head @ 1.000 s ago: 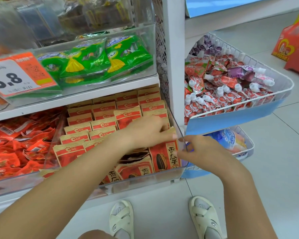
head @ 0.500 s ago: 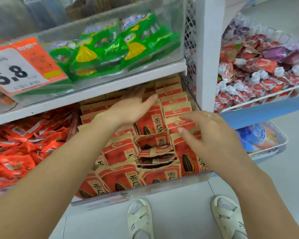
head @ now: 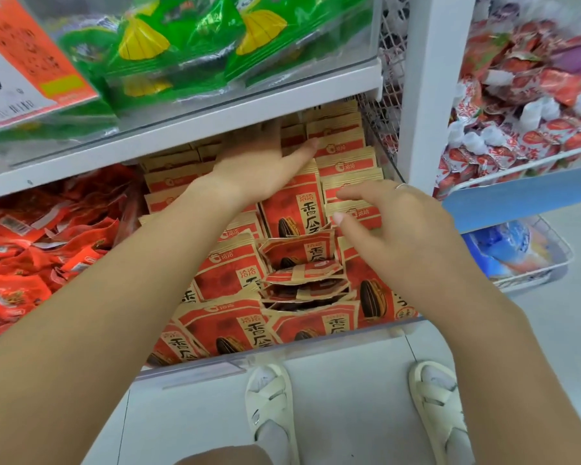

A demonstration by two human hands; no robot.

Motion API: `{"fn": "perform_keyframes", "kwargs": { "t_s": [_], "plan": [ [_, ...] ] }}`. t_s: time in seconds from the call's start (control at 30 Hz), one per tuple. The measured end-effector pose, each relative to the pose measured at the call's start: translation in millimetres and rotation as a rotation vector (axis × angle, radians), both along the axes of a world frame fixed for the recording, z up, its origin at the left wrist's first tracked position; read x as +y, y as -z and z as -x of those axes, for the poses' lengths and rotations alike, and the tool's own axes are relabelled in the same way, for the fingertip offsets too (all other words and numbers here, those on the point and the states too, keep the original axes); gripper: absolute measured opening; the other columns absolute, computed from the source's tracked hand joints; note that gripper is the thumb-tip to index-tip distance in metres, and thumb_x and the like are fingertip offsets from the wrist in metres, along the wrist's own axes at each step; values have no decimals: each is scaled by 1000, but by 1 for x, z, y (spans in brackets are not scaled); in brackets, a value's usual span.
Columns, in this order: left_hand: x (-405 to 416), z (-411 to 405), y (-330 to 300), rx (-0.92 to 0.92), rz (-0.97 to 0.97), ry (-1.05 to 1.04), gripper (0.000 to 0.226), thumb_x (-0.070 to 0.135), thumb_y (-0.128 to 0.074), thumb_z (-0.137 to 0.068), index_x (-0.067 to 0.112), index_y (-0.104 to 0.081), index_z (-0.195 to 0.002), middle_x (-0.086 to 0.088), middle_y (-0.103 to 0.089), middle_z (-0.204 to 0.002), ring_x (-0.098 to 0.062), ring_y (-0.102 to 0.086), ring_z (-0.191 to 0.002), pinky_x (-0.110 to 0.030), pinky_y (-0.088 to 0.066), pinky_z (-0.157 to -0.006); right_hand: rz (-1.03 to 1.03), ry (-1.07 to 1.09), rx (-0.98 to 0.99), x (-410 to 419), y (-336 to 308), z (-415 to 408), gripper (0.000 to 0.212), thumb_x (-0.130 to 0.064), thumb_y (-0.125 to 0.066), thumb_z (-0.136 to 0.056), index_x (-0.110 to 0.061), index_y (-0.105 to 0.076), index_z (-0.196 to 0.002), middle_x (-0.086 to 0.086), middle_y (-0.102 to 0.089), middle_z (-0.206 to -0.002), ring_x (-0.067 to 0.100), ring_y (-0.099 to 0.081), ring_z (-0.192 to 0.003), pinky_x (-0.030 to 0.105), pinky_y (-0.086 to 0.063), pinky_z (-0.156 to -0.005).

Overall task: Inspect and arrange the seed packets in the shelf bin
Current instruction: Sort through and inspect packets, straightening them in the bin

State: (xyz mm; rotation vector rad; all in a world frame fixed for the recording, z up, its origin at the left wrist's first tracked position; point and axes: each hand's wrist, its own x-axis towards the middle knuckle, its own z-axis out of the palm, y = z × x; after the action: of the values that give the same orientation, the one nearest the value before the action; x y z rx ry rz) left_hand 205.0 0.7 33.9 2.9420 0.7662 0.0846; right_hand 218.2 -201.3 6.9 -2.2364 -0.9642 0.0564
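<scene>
Left hand (head: 259,162) flat on upright seed packets (head: 344,156) deep in the clear shelf bin (head: 282,355), fingers straight. Right hand (head: 399,229) just above the front packets, fingers loosely bent, holding nothing. Green snack bags (head: 188,45) on the shelf above.

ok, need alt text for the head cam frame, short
A person's two hands reach into a clear shelf bin of red and tan seed packets: the left hand lies flat on the back rows, the right hand hovers open above the right-hand packets. Green snack bags sit on the shelf above, and white sandals show below.
</scene>
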Motion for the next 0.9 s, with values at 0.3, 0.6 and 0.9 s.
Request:
{"fn": "perform_keyframes", "kwargs": {
  "t_s": [0.3,0.6,0.9],
  "plan": [
    [-6,1,-10,25,130,38,15,19,-49,-91,17,-40,-104,1,-45,-79,-21,-47,-75,-29,-33,-54,85,-31,11,-4,-5,-1,35,-32,-50,-97,-30,-59,-131,2,-66,-122,19,-56,-114,30,-40,-85],
    [-29,34,-15,226,-18,250,28,32,-42,-97,18,-61,-112,-8,-67,-104,-30,-61,-99,-32,-43,-74,139,-30,2,-12,-12,3,35,-33,-48,-98,-31,-57,-132,2,-67,-121,20,-59,-108,30,-39,-79],
    [-6,21,-22,193,354,5,57,59,-31,-98,17,-69,-105,1,-63,-108,-21,-58,-100,-32,-44,-87,109,-11,40,-11,-13,4,35,-34,-49,-98,-32,-57,-132,-3,-67,-121,16,-60,-112,30,-43,-83]
  ]
}}
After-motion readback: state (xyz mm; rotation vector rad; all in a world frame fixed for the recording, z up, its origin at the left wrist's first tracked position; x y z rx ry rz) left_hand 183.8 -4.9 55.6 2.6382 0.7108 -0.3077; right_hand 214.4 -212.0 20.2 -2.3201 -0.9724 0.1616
